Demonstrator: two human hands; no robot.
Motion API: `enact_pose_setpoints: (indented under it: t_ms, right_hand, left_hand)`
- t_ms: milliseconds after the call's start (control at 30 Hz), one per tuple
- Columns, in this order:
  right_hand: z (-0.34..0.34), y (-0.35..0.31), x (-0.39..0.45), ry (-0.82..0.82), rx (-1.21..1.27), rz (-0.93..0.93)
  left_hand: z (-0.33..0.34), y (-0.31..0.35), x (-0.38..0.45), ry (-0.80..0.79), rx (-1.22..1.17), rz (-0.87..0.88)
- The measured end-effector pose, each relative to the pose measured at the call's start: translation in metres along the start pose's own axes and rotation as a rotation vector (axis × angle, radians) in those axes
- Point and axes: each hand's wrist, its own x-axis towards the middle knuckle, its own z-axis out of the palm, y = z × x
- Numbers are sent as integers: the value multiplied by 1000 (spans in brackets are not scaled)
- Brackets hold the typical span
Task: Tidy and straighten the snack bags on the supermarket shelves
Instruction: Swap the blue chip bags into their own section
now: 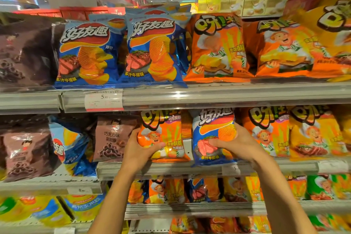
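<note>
Both hands are up at the middle shelf (190,169), each clamped on a snack bag. The left hand (139,150) grips an orange bag (167,138) by its left edge, thumb across the front and fingers curled behind it. The right hand (235,143) holds a blue bag (210,131) from its right side, thumb pressed over the steak picture on the front, fingers wrapped round the back. The two bags stand upright side by side at the shelf's front edge, near each other but with a narrow gap between them.

Left of the orange bag stands a brown bag (112,138) of chocolate rings, upright, just beside the left hand. Farther left, another blue bag (72,150) leans over at a slant (its top tipped leftward). To the right of the held blue bag, more orange bags (269,129) stand in a row.

On the top shelf (228,93), two blue bags (121,51) face forward beside two orange ones (247,47). A price tag (103,99) sits on that shelf's rail, reading 5.90.
</note>
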Motion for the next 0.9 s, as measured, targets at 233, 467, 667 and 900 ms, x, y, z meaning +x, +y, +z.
enact_pose_setpoints:
  t_ms: [233,467,667,900]
  right_hand:
    - [-7,8,-36,-54,-11,-20]
    - [-24,26,-72,-15,-75,-97]
    - [-55,45,-97,205,-50,-26]
    - [-88,68,-109,498,11,61]
  left_hand:
    - [14,4,-5,8,-21,-12]
    - [45,10,-10,3,2,9]
    - [86,24,-13,-48,14,35]
    - [135,32,-18,-95,60,28]
